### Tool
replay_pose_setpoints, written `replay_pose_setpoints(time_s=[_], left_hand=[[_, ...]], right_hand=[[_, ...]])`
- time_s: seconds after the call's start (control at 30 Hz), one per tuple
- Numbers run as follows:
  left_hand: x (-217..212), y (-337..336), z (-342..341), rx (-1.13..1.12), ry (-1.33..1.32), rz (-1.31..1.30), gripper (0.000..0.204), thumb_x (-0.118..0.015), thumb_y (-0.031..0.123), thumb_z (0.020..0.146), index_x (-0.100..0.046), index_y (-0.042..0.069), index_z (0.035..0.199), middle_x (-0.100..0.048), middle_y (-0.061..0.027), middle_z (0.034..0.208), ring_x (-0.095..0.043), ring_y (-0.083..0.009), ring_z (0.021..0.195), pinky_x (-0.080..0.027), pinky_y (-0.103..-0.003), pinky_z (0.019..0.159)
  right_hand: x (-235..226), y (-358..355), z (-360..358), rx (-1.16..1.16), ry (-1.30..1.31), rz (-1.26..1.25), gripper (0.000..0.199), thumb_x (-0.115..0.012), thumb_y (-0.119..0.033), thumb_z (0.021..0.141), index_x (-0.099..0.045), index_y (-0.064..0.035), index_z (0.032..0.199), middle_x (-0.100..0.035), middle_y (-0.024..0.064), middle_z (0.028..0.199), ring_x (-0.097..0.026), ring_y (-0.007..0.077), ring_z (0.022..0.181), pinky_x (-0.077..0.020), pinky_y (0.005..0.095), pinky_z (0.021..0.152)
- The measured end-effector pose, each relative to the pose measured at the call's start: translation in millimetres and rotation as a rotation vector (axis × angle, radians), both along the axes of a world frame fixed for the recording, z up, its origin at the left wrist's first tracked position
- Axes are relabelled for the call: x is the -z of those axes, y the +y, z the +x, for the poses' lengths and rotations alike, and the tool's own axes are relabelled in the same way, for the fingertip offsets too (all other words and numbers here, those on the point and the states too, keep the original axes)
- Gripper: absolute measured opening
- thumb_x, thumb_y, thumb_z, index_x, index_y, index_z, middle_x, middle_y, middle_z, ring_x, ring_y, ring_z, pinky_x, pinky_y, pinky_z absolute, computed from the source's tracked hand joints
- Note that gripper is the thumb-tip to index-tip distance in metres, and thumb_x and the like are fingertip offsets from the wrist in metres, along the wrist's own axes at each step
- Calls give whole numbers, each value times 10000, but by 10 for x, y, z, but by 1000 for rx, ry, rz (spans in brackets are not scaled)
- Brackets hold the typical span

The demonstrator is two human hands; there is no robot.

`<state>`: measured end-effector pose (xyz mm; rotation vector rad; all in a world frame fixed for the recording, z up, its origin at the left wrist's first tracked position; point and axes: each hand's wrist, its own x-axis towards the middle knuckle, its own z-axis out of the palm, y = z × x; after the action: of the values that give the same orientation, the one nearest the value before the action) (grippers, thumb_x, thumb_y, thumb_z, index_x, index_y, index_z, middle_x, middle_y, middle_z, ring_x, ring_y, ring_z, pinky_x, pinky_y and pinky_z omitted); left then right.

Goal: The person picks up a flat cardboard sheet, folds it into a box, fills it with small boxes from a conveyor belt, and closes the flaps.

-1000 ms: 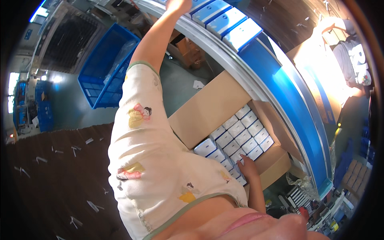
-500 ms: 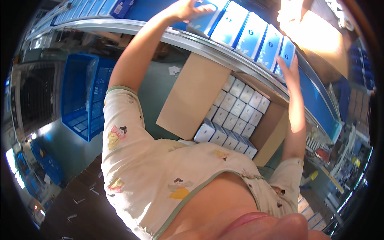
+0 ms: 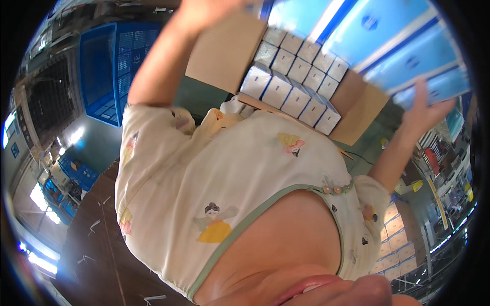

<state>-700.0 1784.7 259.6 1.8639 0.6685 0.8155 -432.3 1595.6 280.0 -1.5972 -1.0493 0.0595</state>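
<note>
A row of several blue-and-white wrapped packs [image 3: 380,30] is held up in front of me, squeezed end to end between my two hands. My left hand [image 3: 217,9], partly cut off by the top edge, is at the row's left end. At the right end, my right hand [image 3: 426,109] presses with its fingers against the last pack. Below the row stands an open cardboard carton [image 3: 222,53] with its flaps folded out. Inside it, white-ended packs [image 3: 293,97] stand in tight rows; the raised row hides part of the carton.
To the left is a blue plastic crate [image 3: 97,74] with some packs at its bottom. Stacked cartons [image 3: 398,237] stand at the lower right. White scraps [image 3: 94,226] lie on the brown surface at the lower left.
The row of packs has come off the blue conveyor, toward me and over the carton, gripped between both hands. My view has also shifted, and the conveyor is no longer plainly seen.
</note>
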Motion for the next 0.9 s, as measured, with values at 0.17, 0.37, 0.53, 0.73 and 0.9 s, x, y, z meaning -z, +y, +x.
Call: replay_pose_setpoints(time_s=[0.17,0.37,0.53,0.73,0.9], left_hand=[[709,-1105,-56,-5,697,-191,1061,-641,594,638,-131,-40,1319,-594,-217,971,-593,-326,911,-470,-375,788],[1524,-920,526,567,1485,274,507,-397,508,851,-605,72,1007,-632,-131,892,-598,-298,883,-480,-373,738],[2151,-566,796,603,1197,-231,524,-302,490,897,-636,107,1024,-565,-122,1129,-507,-284,1055,-355,-373,930],[2069,-711,640,570,1108,-184,636,-242,548,888,-625,63,1040,-563,-154,1120,-490,-328,1060,-338,-397,938],[1665,-325,421,638,726,-17,401,-446,389,882,-585,60,1063,-595,-127,1068,-556,-268,971,-420,-353,847]], right_hand=[[1058,-1193,16,-163,728,-701,610,-714,-216,709,-404,15,1182,-541,90,995,-525,171,897,-425,318,821],[2087,-863,91,-376,-227,-1572,538,-391,-464,841,-567,25,982,-584,244,981,-563,376,915,-444,424,790],[2820,-511,531,-479,-137,-1377,481,-371,-431,861,-636,-32,905,-598,192,1001,-558,344,934,-426,400,815],[2641,-446,292,-711,278,-1419,591,-330,-531,869,-604,-45,1063,-585,145,1090,-521,266,1041,-357,322,907],[2759,-203,21,-659,297,-1561,742,-271,-613,844,-467,1,1213,-417,140,1299,-313,210,1250,-210,284,1029]])
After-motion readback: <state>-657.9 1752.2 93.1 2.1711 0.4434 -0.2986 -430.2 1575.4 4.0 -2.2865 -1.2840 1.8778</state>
